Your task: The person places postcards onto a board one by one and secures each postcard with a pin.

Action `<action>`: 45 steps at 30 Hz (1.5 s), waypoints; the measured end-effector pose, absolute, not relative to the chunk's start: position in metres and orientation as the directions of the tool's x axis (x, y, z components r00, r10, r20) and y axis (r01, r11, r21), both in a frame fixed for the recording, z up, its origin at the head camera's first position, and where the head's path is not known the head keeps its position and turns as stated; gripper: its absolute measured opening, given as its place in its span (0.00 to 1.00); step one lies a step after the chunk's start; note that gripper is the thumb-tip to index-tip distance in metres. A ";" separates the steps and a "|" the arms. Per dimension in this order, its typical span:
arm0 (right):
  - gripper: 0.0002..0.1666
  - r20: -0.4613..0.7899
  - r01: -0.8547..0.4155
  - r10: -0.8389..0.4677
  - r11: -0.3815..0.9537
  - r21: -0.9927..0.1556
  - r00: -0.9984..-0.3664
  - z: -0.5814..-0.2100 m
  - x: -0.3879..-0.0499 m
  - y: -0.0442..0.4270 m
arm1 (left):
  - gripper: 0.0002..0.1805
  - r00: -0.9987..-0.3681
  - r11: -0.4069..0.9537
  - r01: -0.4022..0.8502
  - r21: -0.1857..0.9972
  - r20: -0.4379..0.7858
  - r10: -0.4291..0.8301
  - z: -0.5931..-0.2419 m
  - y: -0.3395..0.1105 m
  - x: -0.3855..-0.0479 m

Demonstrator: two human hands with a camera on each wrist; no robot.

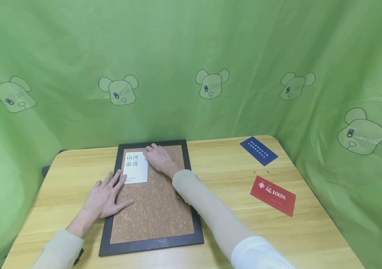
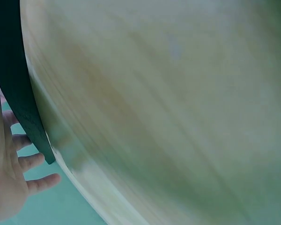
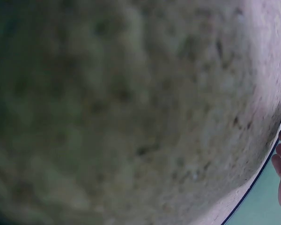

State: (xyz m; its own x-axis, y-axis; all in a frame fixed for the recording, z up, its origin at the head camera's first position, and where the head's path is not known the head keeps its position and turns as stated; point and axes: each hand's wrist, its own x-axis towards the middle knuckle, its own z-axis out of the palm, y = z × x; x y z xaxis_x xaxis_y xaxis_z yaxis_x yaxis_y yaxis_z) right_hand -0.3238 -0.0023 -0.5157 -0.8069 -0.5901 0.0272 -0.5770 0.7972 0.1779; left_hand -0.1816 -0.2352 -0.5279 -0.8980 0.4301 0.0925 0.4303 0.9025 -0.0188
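Observation:
A white card (image 1: 137,170) with printed characters lies on the upper left of a cork board (image 1: 154,213) in a black frame (image 1: 197,228). My left hand (image 1: 105,198) rests with fingers spread over the frame's left side, its fingertips at the card's lower left edge; the left wrist view shows part of this hand (image 2: 11,173) beside the dark frame. At the card's upper right corner, my right hand (image 1: 158,157) touches down with bent fingers. Whether anything small is between them is hidden. In the right wrist view, only fingertips (image 3: 280,164) show at the edge.
On the wooden table (image 1: 224,179), a blue card (image 1: 259,150) and a red card (image 1: 273,195) lie to the right. Tiny metallic things (image 1: 269,172) sit between those cards. A green curtain (image 1: 170,41) with bear-head drawings hangs behind the table and along its sides.

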 end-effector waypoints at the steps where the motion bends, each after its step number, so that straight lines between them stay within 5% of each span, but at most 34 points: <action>1: 0.21 0.023 -0.583 -0.595 0.795 0.169 -0.804 -0.516 -0.324 -0.001 | 0.56 -0.899 0.903 0.429 -0.018 0.093 0.429 -0.528 -0.236 -0.181; 32: 0.23 0.021 -0.674 -0.683 0.725 0.144 -0.730 -0.515 -0.333 0.011 | 0.56 -0.895 0.900 0.436 -0.021 0.097 0.436 -0.528 -0.236 -0.182; 45: 0.22 0.048 -0.643 -0.653 0.754 0.135 -0.756 -0.516 -0.338 0.011 | 0.55 -0.896 0.901 0.433 -0.024 0.094 0.433 -0.526 -0.235 -0.181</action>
